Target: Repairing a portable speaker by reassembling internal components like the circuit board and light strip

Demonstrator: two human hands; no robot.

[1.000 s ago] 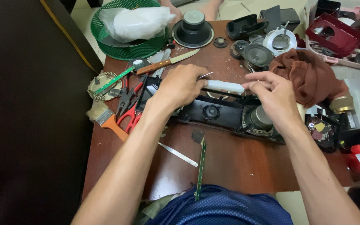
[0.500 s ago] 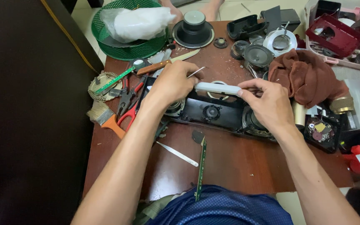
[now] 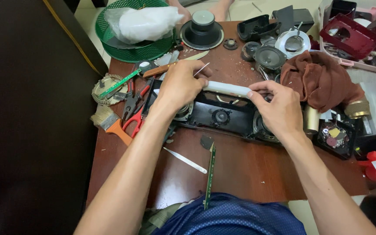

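- White plastic bar: held level above the black speaker housing, near the table's middle, spanning between both hands.
- Left hand: fingers closed on the bar's left end.
- Right hand: fingertips pinching the bar's right end.
- Red-handled pliers: near the left edge, beside the left wrist.
- Brown cloth: right of the right hand.

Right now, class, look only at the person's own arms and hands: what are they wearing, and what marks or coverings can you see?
Both forearms are bare: no sleeves show. The left hand and right hand wear no gloves, and no rings, watch or bands are visible. Only dark blue clothing shows at the bottom edge.
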